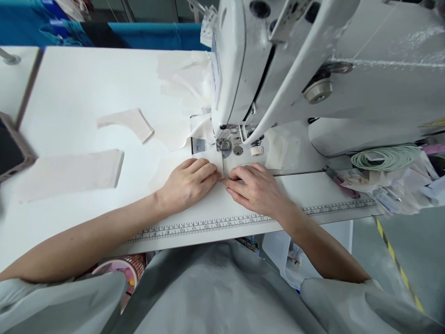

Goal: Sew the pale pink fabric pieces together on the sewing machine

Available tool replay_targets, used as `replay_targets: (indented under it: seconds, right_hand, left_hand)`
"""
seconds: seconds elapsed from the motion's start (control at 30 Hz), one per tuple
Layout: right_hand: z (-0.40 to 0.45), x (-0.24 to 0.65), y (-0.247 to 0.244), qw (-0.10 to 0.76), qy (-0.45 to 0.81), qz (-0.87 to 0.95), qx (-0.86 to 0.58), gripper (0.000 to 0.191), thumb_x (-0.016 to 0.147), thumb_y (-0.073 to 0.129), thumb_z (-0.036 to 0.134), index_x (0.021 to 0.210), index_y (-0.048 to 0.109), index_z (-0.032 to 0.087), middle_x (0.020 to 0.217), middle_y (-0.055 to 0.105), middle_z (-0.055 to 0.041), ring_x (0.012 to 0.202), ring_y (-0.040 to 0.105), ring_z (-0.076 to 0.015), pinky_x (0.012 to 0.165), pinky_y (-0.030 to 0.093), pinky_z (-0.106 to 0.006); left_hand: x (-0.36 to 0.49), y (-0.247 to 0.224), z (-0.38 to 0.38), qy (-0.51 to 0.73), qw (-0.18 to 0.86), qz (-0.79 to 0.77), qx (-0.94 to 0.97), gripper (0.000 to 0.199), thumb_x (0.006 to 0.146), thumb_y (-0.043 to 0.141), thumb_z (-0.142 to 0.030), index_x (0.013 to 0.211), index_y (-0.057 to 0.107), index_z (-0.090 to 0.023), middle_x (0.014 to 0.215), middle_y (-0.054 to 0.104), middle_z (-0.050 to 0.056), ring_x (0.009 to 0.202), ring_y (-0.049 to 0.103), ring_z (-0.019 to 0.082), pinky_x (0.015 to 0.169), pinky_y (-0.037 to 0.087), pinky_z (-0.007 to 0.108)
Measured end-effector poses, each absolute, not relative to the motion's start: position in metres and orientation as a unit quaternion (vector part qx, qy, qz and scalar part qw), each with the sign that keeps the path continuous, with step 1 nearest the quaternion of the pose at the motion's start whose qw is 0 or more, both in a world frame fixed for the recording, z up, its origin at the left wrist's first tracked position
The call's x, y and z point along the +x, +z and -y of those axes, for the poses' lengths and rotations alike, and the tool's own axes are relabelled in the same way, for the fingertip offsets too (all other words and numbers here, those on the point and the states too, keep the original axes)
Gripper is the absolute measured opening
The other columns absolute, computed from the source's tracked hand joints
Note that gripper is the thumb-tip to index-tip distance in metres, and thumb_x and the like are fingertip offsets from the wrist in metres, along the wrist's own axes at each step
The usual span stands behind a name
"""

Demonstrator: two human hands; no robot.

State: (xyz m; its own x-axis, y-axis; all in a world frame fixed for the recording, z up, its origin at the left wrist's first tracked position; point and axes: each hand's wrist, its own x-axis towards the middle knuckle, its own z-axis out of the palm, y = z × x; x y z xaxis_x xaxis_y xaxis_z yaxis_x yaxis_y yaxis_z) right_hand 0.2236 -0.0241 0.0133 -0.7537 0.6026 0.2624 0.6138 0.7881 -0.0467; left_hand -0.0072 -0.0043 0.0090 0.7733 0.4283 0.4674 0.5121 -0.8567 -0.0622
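My left hand rests on the white table just in front of the sewing machine's presser foot. Its fingertips are closed on the edge of a thin white fabric piece. From the other side my right hand meets it, fingers curled and pinching the same edge, the two sets of fingertips almost touching. The fabric lies flat and leads back toward the foot, where white cloth bunches left of the needle area. My fingers hide much of the held edge, and white on white blurs the fabric's outline.
A curved cut stack and a rectangular stack of white pieces lie at left. A printed ruler runs along the front edge. At right are thread snips, a coiled green strip and scraps. The machine head overhangs the work.
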Motion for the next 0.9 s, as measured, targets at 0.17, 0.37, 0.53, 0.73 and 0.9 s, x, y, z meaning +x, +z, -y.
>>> replay_targets:
  seconds: [0.17, 0.37, 0.53, 0.73, 0.9]
  right_hand:
    - [0.024, 0.2236, 0.0136, 0.128, -0.006, 0.936, -0.328, 0.023, 0.097, 0.048, 0.021, 0.108, 0.068, 0.019, 0.096, 0.062, -0.0051, 0.086, 0.056, -0.0161, 0.082, 0.039, -0.035]
    - [0.0238, 0.2235, 0.0141, 0.13, -0.027, 0.938, -0.321, 0.023, 0.097, 0.048, 0.021, 0.109, 0.068, 0.018, 0.093, 0.062, -0.0048, 0.083, 0.057, -0.0156, 0.081, 0.038, -0.034]
    - [0.0223, 0.2268, 0.014, 0.142, -0.012, 0.94, -0.309, 0.022, 0.097, 0.048, 0.02, 0.107, 0.068, 0.019, 0.093, 0.064, -0.0041, 0.084, 0.057, -0.0151, 0.079, 0.039, -0.033]
    - [0.02, 0.2316, 0.0125, 0.178, 0.013, 0.934, -0.309, 0.021, 0.097, 0.047, 0.019, 0.103, 0.067, 0.018, 0.093, 0.066, -0.0044, 0.086, 0.06, -0.0152, 0.079, 0.042, -0.033]
    - [0.0195, 0.2308, 0.0114, 0.193, -0.005, 0.933, -0.303, 0.022, 0.097, 0.046, 0.019, 0.105, 0.066, 0.016, 0.09, 0.066, -0.0045, 0.083, 0.06, -0.0148, 0.077, 0.042, -0.032]
  left_hand:
    - [-0.0091, 0.0087, 0.0049, -0.217, 0.07, 0.252, -0.94, 0.015, 0.096, 0.05, -0.013, 0.099, 0.065, -0.016, 0.1, 0.07, 0.007, 0.089, 0.062, 0.019, 0.071, 0.05, 0.033]
    - [-0.0091, 0.0119, 0.0048, -0.194, 0.093, 0.239, -0.947, 0.016, 0.096, 0.049, -0.012, 0.1, 0.064, -0.014, 0.101, 0.069, 0.008, 0.089, 0.062, 0.02, 0.071, 0.05, 0.034]
    - [-0.0093, 0.0135, 0.0048, -0.175, 0.081, 0.242, -0.951, 0.019, 0.097, 0.047, -0.011, 0.1, 0.065, -0.016, 0.102, 0.069, 0.008, 0.089, 0.062, 0.019, 0.071, 0.05, 0.034]
    - [-0.0084, 0.013, 0.0046, -0.175, 0.103, 0.235, -0.951, 0.019, 0.097, 0.047, -0.011, 0.098, 0.065, -0.016, 0.101, 0.069, 0.007, 0.086, 0.062, 0.019, 0.07, 0.05, 0.034]
    - [-0.0082, 0.0135, 0.0045, -0.186, 0.124, 0.226, -0.948, 0.017, 0.096, 0.048, -0.01, 0.098, 0.064, -0.014, 0.1, 0.069, 0.008, 0.084, 0.061, 0.019, 0.068, 0.049, 0.034]
